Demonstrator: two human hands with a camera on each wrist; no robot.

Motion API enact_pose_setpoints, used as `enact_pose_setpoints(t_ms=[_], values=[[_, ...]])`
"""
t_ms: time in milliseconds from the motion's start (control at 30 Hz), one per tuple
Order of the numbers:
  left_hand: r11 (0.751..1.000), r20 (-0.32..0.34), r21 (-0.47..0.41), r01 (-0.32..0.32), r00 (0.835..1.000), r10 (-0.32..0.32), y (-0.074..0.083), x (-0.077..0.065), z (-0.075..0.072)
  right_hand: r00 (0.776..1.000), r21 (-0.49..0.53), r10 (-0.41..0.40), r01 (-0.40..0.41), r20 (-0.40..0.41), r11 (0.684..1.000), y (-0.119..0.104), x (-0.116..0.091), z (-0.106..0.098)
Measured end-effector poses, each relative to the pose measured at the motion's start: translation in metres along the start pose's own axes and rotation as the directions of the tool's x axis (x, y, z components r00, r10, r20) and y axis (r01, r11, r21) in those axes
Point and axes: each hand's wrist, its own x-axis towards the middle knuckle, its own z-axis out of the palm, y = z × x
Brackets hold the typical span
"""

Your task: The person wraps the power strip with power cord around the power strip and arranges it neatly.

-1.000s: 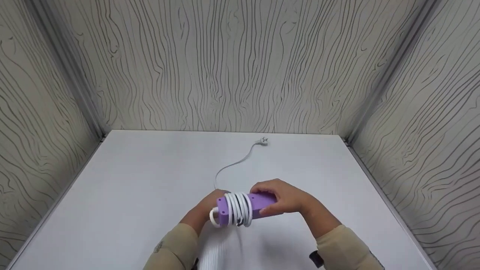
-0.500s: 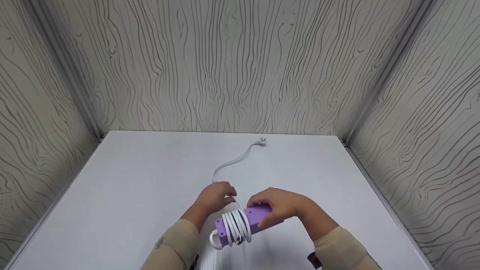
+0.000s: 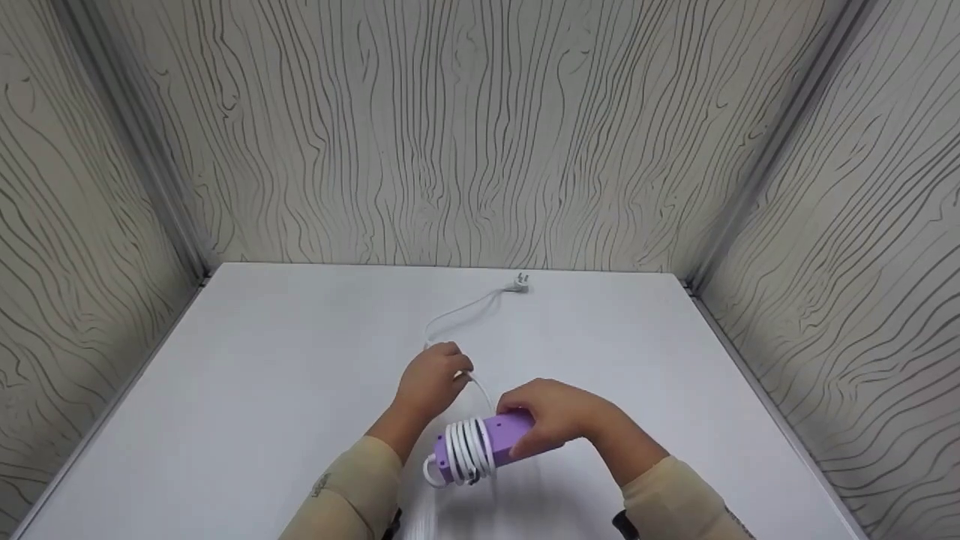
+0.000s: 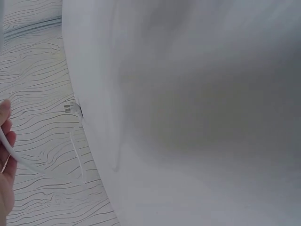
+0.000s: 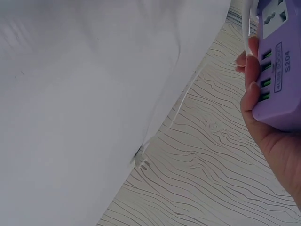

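Note:
A purple power strip point(image 3: 510, 433) is held above the table by my right hand point(image 3: 559, 412), which grips its right end. White cord loops point(image 3: 466, 448) wrap around the strip's left part. In the right wrist view, USB ports and a socket show on the face of the power strip point(image 5: 282, 70). My left hand point(image 3: 433, 379) pinches the loose white cord point(image 3: 480, 386) just beyond the strip. From there the cord runs away to a plug point(image 3: 520, 283) lying near the table's back edge. The left wrist view shows the cord crossing the fingers of the left hand point(image 4: 6, 160).
The white table point(image 3: 300, 337) is enclosed by wood-grain patterned panels at the back point(image 3: 442, 135) and both sides. Grey metal posts point(image 3: 135, 135) stand at the back corners.
My left hand has come out from behind the power strip and moved forward and up along the cord. The strip, in my right hand, has dropped slightly nearer and tilted.

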Motion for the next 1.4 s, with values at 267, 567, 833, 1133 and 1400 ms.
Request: enact_pose_setpoints(t_ms=[267,567,833,1133,1400], values=[[0.999,-0.166,0.035,-0.031,0.985,0.036,0.004,0.004,-0.004,0.988,-0.1,0.138,-0.145,-0.069,0.984,0.002,0.003,0.005],[0.996,-0.212,0.079,-0.043,0.975,0.059,0.012,0.008,-0.009,0.963,-0.055,0.25,-0.256,-0.099,0.965,0.008,0.004,0.004],[0.991,-0.209,0.136,0.013,0.978,0.016,0.015,0.007,-0.015,0.942,-0.018,0.302,-0.307,-0.145,0.951,0.021,0.004,0.003],[0.991,0.019,0.078,0.108,0.994,-0.11,0.039,0.003,-0.019,0.884,-0.003,0.411,-0.422,-0.223,0.907,0.023,0.006,0.007],[0.983,0.044,-0.035,0.179,0.983,-0.178,0.05,0.0,-0.016,0.838,0.04,0.464,-0.474,-0.285,0.88,0.027,0.01,0.009]])
